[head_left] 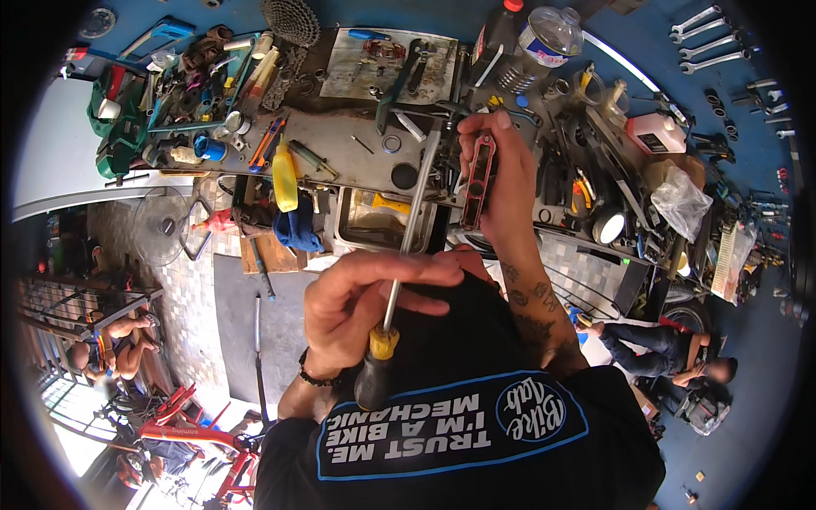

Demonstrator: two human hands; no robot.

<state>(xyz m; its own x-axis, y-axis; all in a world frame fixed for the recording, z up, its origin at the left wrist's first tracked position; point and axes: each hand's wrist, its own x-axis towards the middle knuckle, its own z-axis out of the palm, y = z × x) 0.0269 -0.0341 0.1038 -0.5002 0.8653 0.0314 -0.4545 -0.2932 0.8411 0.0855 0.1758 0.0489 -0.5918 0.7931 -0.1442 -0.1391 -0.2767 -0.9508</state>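
My left hand holds a screwdriver between thumb and fingers, its fingers stretched fairly straight across the shaft. The screwdriver's yellow and black handle hangs below the hand, and its long silver shaft slants up toward the bench. In my right hand, above the bench's front edge, is a narrow red metal part with long cut-outs, perhaps a bicycle pedal. The shaft passes left of this part, apparently apart from it. Behind the right hand, the tools on the bench are partly hidden.
A metal tray sits at the bench's front edge. On the workbench lie a yellow bottle, a blue cloth and many tools. Clear plastic jug stands at the back. Other people sit farther off on both sides.
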